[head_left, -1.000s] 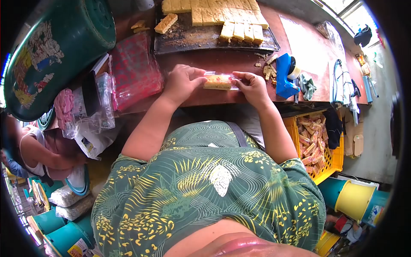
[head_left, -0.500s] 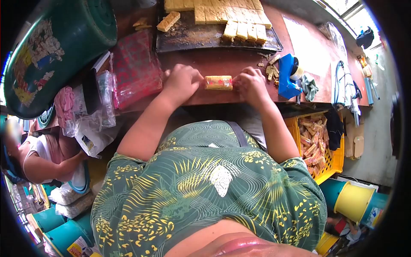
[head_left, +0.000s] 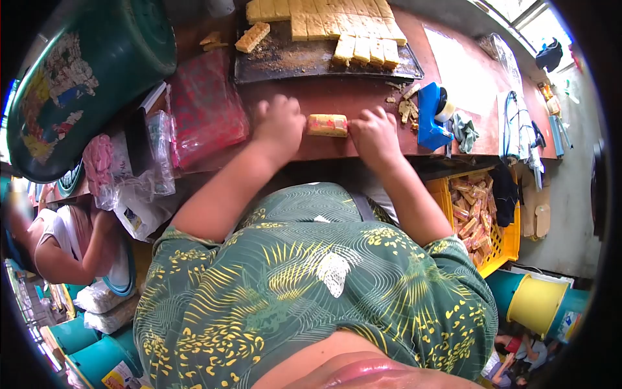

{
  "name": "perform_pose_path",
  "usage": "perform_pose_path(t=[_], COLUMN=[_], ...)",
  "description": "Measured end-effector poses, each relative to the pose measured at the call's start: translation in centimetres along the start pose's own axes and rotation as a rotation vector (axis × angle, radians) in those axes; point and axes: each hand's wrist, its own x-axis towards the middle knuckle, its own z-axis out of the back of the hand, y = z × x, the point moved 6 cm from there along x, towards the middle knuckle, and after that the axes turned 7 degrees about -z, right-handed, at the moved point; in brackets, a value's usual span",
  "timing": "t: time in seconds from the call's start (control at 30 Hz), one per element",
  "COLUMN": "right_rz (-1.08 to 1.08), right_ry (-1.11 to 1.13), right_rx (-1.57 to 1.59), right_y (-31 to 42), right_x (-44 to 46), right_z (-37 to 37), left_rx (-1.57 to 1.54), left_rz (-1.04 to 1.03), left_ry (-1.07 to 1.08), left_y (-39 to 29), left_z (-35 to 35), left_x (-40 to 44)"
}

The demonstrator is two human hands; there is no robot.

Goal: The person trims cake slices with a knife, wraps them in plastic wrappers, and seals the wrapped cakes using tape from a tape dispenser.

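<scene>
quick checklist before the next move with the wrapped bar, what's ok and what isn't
1. Wrapped bar lying flat on the table: ok.
2. Left hand and right hand at opposite ends of it: ok.
3. Both its ends closed: cannot tell, too blurred and small.
4. Table free of scraps: not ok, some lie beside the tape dispenser.
5. Crate within reach: ok, probably; it stands by the right arm, wrapped bars heaped inside.
</scene>
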Motion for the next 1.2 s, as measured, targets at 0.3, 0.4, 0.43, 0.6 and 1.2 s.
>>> perform_pose_path(t=[0.3, 0.4, 0.43, 0.6, 1.2], right_rz=[-0.005, 0.013, 0.084, 0.257, -0.596], right_ry=[-0.277, -0.418, -0.406, -0.301, -0.654], right_rx=[0.504, 0.742, 0.666, 0.458, 0.591], right_y=[1.4, -0.4, 0.0, 1.3, -16.7], right_x=[-4.3, -3.3, -3.5, -5.4, -10.4], right_z=[0.7, 3.3, 3.2, 1.6, 0.2], left_rx=[-1.836, -1.449, -1.163, -0.71, -0.599], left_rz=[0.429, 0.068, 0.044, -0.099, -0.074], left_ry=[-0.038, -0.101, -0.135, -0.061, -0.045], left_y=[-0.8, -1.8, -1.8, -2.3, -3.8], left_z=[-2.9, -3.9, -3.5, -1.8, -0.5], left_x=[2.4, 3.2, 3.1, 2.1, 2.3])
